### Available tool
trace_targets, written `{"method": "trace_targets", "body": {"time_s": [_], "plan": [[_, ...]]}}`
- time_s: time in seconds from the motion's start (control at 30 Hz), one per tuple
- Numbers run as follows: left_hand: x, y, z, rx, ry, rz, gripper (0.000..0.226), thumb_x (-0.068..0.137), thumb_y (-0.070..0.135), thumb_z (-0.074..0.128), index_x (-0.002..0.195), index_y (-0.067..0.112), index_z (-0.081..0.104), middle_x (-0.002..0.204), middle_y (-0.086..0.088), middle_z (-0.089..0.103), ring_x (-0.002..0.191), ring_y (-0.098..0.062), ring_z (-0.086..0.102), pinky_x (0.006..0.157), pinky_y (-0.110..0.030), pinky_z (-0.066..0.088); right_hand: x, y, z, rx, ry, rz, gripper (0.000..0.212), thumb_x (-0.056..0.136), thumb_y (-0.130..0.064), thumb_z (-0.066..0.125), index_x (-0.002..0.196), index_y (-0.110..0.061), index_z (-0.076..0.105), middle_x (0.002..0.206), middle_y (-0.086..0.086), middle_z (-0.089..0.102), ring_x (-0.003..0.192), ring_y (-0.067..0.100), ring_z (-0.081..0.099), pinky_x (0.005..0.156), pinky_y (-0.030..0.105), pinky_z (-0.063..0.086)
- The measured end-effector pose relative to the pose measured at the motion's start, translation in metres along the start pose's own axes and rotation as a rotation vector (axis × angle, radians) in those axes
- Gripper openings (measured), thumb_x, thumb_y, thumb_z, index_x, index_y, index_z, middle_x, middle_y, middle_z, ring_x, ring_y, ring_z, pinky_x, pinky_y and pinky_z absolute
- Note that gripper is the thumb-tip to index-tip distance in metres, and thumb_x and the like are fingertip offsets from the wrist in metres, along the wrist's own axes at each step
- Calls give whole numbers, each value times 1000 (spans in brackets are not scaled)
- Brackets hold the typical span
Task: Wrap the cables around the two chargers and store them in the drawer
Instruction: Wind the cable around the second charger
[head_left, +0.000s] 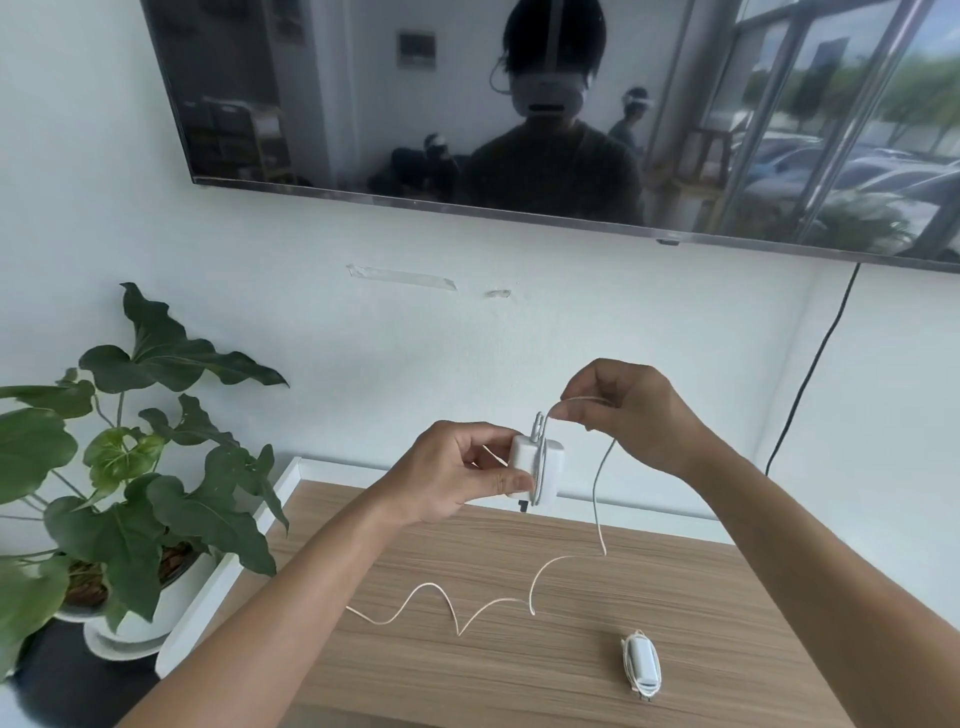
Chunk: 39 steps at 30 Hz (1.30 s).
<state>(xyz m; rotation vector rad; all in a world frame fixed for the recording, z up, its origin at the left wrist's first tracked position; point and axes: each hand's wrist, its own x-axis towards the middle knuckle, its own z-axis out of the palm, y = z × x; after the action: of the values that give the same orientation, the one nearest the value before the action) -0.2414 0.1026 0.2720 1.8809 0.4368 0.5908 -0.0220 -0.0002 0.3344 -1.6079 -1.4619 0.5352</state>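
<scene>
Left hand: the left hand (457, 470) gripped the white charger (537, 470) in the air above the back of the table; thumb in front near the lower edge, fingers curled round its left side; a dark plug part showed under the charger.
Right hand: the right hand (631, 415) was raised just to the right of and above the charger; its fingertips pinched the white cable (600, 499) close to the charger's top, the other fingers curled.
Charger: upright in the left hand; a few turns of cable ran round its middle, with a small loop standing up above its top edge.
Cable: from the right hand's pinch it hung down to the table, then lay loose in 3 or so wavy bends running left across the wood; its far end lay near the left forearm.
Second charger: a second charger (641, 667) lay on the table near the front right, its cable wound round it; well apart from both hands.
Table: the wooden table (519, 686) had a white rim along its back and left edges.
Surroundings: a potted plant (130, 467) stood to the left of the table; a dark screen (363, 104) hung on the white wall above, with a black wire (810, 374) hanging down from it on the right; a strip of tape (402, 277) stuck to the wall under the screen.
</scene>
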Motion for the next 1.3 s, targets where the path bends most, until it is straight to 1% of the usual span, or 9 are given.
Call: {"method": "trace_targets", "body": {"time_s": [0.07,0.2,0.33,0.47,0.73,0.9,1.13,1.23,1.3], "plan": [[-1,4,0,-77,-4,4,33,82,21,86,113,24,78,101,-8,80,82,-14,69,89,-41,54,1,8,0,109,22,30,23,77,-24,86,86,-12,69,76,23,64,64,15,54,60,26,43],[-2,13,3,-226,-30,20,37,80,9,82,117,14,76,94,5,79,84,-13,70,84,-29,55,-1,27,6,243,61,78,16,87,-17,79,87,-5,68,72,5,63,57,15,49,57,24,43],[-1,21,3,-366,-29,47,41,76,12,79,117,9,74,96,0,77,88,-13,71,83,-27,57,-7,44,19,346,145,154,36,81,-34,77,85,1,71,61,-4,61,54,15,45,56,25,38],[4,24,-3,-457,36,88,42,74,14,80,116,11,76,105,-14,75,94,-22,72,86,-30,57,-18,58,41,371,128,211,23,92,-29,69,74,-17,77,59,-2,59,52,14,40,56,28,33],[7,11,-14,-476,248,33,33,72,22,84,105,19,81,95,-2,78,97,-21,72,92,-38,60,-51,58,78,136,15,224,31,97,-41,63,85,-18,78,52,-9,41,52,8,36,55,18,35],[7,-2,-15,-256,369,-37,23,83,12,83,104,19,80,89,3,80,82,-10,75,95,-41,61,-69,31,76,-142,-91,39,28,100,-43,60,87,-24,75,56,-7,35,53,9,28,52,22,29],[13,-21,-21,-151,334,-77,22,81,15,86,98,28,80,84,6,79,77,-13,74,97,-50,58,-68,-11,50,-413,-193,-215,37,106,-33,53,73,-15,49,61,7,36,59,23,30,55,31,32],[14,-26,-18,-106,293,-81,22,80,22,87,99,31,80,89,2,80,78,-15,73,84,-39,52,-63,-18,40,-426,-166,-255,40,106,-30,53,69,-24,41,59,-1,34,57,18,29,54,26,30],[15,-27,-14,-44,280,-94,20,81,24,86,99,31,80,92,2,80,73,-11,70,75,-35,47,-58,-18,34,-441,-140,-257,34,104,-29,56,71,-30,52,58,-5,42,56,15,34,54,21,32]]}}
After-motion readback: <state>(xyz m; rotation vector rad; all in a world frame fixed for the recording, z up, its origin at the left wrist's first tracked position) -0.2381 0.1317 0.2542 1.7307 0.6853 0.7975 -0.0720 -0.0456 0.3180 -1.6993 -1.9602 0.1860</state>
